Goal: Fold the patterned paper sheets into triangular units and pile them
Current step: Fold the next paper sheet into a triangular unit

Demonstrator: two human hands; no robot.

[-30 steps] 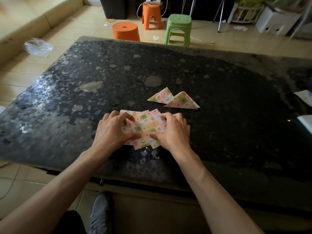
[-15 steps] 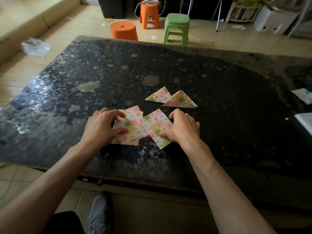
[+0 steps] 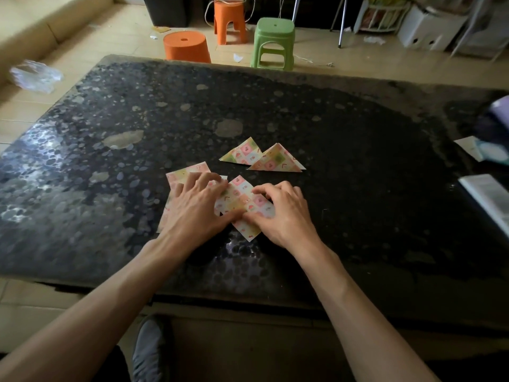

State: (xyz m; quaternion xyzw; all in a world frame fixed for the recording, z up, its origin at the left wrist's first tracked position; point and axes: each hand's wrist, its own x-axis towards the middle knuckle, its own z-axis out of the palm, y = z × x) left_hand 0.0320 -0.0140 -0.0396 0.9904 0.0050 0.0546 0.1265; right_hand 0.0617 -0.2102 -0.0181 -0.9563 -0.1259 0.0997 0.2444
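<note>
We look down at our two bare hands on a dark speckled table (image 3: 358, 188). Nearest us, our left hand (image 3: 192, 213) lies spread flat, pinning a stack of patterned paper sheets (image 3: 187, 172). Just beside it, our right hand (image 3: 283, 213) curls its fingers onto one patterned sheet (image 3: 242, 199), turned like a diamond, pressing it down with the left thumb touching it. Farther back lie two folded triangular units (image 3: 261, 157), overlapping. Beyond the table stand an orange stool (image 3: 186, 46) and a green stool (image 3: 274, 42).
</note>
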